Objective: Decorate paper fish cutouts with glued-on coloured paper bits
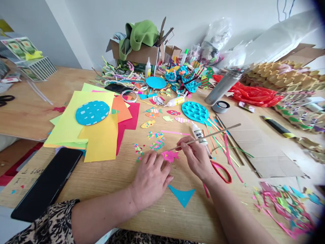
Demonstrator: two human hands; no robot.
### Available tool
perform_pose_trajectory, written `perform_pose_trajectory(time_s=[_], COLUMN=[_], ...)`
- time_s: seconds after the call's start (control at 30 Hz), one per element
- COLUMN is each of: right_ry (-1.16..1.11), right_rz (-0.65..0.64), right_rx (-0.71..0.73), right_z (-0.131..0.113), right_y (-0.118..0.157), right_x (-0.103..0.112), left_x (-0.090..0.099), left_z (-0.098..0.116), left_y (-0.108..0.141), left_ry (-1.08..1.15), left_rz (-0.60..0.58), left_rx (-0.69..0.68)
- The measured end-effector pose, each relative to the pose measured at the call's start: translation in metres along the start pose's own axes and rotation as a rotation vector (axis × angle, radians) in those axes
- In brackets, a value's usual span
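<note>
My right hand [194, 154] pinches a thin wooden stick [215, 134], its lower tip at the top edge of a pink paper fish [170, 156]. My left hand [152, 176] lies palm down, fingers laid on the table with fingertips at the fish's left side. Small confetti dots [138, 149] and a heap of colourful paper bits [157, 145] lie just beyond. Several decorated paper fish, among them a yellow spotted one [148, 124], lie farther back. A white glue bottle [199, 134] is beside my right hand, and a blue paper scrap [182, 196] lies nearer me.
Coloured paper sheets [101, 144] and a black phone [48, 183] are at left. On the right are red-handled scissors [222, 172], cardboard [266, 145], a cutter knife [278, 126] and paper scraps [284, 206]. A metal flask [223, 87] stands behind a tape roll [221, 106].
</note>
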State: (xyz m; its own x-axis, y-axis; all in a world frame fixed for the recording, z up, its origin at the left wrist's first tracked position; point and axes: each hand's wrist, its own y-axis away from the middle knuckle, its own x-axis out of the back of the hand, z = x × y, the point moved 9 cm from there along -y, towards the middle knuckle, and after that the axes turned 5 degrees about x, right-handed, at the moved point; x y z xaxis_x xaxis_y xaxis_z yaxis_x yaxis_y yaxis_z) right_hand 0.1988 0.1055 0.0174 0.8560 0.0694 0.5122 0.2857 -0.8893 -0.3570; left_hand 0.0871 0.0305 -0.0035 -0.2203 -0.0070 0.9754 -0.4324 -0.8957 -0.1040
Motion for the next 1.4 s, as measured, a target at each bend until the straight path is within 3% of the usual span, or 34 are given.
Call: perform_pose_trajectory(time_s=[0.23, 0.7, 1.4], right_ry=[0.051, 0.125, 0.207], right_rz=[-0.166, -0.238, -0.286], right_rx=[0.109, 0.273, 0.263], right_z=[-0.012, -0.028, -0.035], right_y=[0.011, 0.015, 0.014], right_x=[-0.010, -0.015, -0.021], left_x=[0.000, 0.004, 0.002], left_z=[0.001, 0.003, 0.001], left_y=[0.001, 0.002, 0.003], left_ry=[-0.014, -0.019, -0.031], left_rz=[0.006, 0.072, 0.171], left_rx=[-0.010, -0.022, -0.007])
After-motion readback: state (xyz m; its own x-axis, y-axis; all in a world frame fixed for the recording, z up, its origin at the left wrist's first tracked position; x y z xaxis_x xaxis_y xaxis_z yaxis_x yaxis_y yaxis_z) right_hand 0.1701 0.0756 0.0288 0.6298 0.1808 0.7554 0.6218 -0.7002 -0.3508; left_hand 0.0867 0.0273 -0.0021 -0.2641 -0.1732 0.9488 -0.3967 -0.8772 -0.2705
